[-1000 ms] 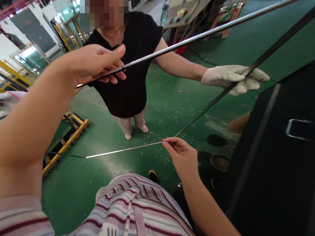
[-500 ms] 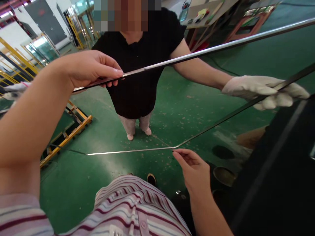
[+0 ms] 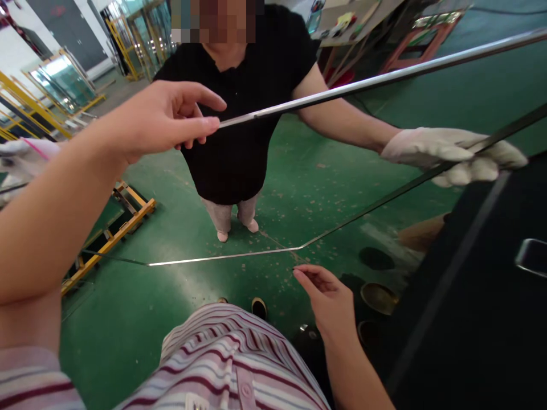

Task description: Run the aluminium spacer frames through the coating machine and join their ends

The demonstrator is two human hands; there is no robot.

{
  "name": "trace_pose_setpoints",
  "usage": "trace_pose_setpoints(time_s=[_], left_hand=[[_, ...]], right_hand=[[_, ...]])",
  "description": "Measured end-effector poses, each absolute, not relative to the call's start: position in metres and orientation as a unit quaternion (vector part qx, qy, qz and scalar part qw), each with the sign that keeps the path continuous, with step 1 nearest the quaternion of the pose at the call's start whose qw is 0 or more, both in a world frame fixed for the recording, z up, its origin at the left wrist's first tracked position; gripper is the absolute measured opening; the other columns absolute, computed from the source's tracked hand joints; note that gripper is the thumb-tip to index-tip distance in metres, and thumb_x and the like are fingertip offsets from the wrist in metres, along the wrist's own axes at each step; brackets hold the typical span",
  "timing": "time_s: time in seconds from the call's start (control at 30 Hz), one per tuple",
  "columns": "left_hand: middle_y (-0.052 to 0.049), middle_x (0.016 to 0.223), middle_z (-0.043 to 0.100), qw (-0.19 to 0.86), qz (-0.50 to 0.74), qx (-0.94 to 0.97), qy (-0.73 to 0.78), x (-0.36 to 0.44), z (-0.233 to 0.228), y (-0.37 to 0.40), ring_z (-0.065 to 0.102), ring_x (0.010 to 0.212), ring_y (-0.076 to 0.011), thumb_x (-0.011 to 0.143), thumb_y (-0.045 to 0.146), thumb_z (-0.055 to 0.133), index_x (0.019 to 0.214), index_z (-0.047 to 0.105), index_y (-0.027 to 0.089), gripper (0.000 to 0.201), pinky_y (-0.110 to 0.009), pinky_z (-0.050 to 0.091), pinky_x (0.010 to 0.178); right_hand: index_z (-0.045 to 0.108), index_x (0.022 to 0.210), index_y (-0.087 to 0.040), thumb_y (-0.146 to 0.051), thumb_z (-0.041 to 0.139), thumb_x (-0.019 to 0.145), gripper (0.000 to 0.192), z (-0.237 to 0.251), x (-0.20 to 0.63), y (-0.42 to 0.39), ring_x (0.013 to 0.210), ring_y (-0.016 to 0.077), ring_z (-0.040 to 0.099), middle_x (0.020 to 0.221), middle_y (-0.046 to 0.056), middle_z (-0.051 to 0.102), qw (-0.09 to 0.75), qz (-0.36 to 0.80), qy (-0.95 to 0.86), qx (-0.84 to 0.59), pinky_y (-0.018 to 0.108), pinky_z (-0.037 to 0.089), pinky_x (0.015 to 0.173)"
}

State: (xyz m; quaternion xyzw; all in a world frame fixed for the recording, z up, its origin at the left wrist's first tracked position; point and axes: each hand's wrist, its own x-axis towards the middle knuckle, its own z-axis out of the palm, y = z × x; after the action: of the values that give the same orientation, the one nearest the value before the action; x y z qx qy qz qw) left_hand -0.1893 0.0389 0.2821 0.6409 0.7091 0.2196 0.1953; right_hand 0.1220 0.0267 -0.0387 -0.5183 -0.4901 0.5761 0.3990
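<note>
In the head view, the silver bar at upper right is being touched by the left hand's thumb, forefinger being raised; whether it is being gripped cannot be told. Below the thin strip, at lower centre, the right hand's fingertips are being pressed together.

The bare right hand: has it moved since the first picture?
Yes: against the yellow frame on the floor, the right hand has shifted lower in the view, slightly rightward.
</note>
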Motion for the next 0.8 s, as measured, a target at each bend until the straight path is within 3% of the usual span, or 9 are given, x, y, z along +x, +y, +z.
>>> trace_pose_setpoints(time_s=[0.1,0.27,0.43,0.63,0.8], left_hand=[[-0.001,0.093,0.063,0.159,0.221,0.678,0.683,-0.192,0.277,0.037,0.046,0.067,-0.0059,0.089,0.032,0.070,0.132,0.062,0.022,0.045,-0.027,0.044,0.076],[-0.004,0.090,0.067,0.055,0.191,0.702,0.684,-0.189,0.272,0.037,0.047,0.066,-0.0101,0.089,0.035,0.066,0.114,0.072,0.017,0.031,-0.031,0.045,0.080],[-0.006,0.099,0.067,0.069,0.195,0.700,0.683,-0.168,0.270,0.057,0.062,0.086,-0.0183,0.080,0.032,0.073,0.121,0.065,0.017,0.044,-0.031,0.046,0.088],[-0.005,0.083,0.068,0.132,0.222,0.679,0.688,-0.153,0.269,0.082,0.064,0.085,-0.0194,0.082,0.027,0.067,0.103,0.073,0.017,0.024,-0.029,0.049,0.080],[-0.005,0.080,0.069,0.159,0.254,0.670,0.680,-0.154,0.270,0.082,0.065,0.080,-0.0184,0.080,0.022,0.069,0.099,0.075,0.017,0.021,-0.028,0.050,0.077]], right_hand=[[0.074,0.081,-0.018,-0.046,0.083,0.066,0.033,-0.035,0.123,0.027,0.077,0.0192,0.065,0.082,0.006,0.071,0.400,0.572,-0.496,-0.516,0.032,0.054,0.072],[0.073,0.081,-0.017,-0.049,0.083,0.066,0.036,-0.033,0.125,0.028,0.075,0.0193,0.065,0.081,0.007,0.071,0.398,0.572,-0.497,-0.518,0.031,0.054,0.070],[0.073,0.081,-0.017,-0.049,0.083,0.066,0.037,-0.031,0.125,0.028,0.075,0.0190,0.065,0.080,0.007,0.071,0.400,0.579,-0.495,-0.510,0.031,0.053,0.070],[0.073,0.082,-0.016,-0.050,0.083,0.066,0.038,-0.030,0.128,0.028,0.076,0.0198,0.066,0.081,0.007,0.071,0.401,0.579,-0.492,-0.512,0.031,0.054,0.071],[0.073,0.080,-0.017,-0.051,0.084,0.065,0.039,-0.032,0.132,0.029,0.075,0.0194,0.065,0.081,0.007,0.072,0.403,0.574,-0.487,-0.521,0.031,0.053,0.070]])
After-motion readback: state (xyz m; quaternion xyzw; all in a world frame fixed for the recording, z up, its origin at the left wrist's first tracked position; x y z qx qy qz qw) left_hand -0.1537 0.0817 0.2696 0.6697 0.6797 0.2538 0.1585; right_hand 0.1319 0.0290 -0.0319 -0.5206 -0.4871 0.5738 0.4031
